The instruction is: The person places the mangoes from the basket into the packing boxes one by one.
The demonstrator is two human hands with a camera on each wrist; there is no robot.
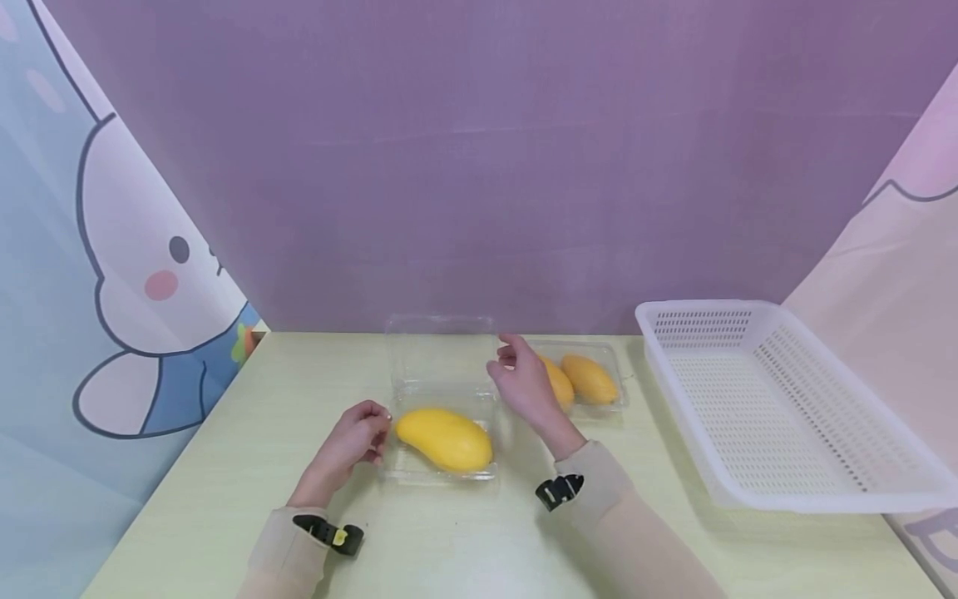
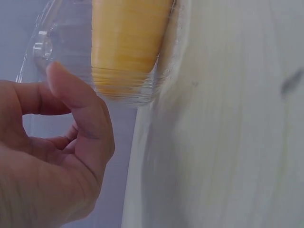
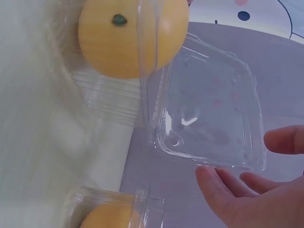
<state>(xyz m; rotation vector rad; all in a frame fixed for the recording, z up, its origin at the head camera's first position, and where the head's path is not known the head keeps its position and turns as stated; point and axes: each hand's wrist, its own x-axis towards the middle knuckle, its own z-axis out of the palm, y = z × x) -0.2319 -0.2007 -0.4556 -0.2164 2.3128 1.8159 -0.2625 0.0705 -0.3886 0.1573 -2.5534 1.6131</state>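
A clear plastic clamshell box (image 1: 441, 477) stands on the table with its lid (image 3: 213, 104) raised at the back. One large yellow mango (image 1: 446, 439) lies in its base. My left hand (image 1: 352, 443) is beside the base's left edge, fingers loosely bent. In the left wrist view the fingertips overlap the clear plastic; whether they touch it I cannot tell. By the raised lid's right edge is my right hand (image 1: 522, 381), its thumb and fingers spread apart near the lid's corner, gripping nothing.
Behind my right hand, a second clear box (image 1: 621, 378) holds two orange-yellow mangoes (image 1: 590, 379). A white perforated plastic basket (image 1: 677, 433) stands at the table's right side. A purple backdrop (image 1: 479, 166) rises behind the table (image 1: 187, 507), with printed cloth at both sides.
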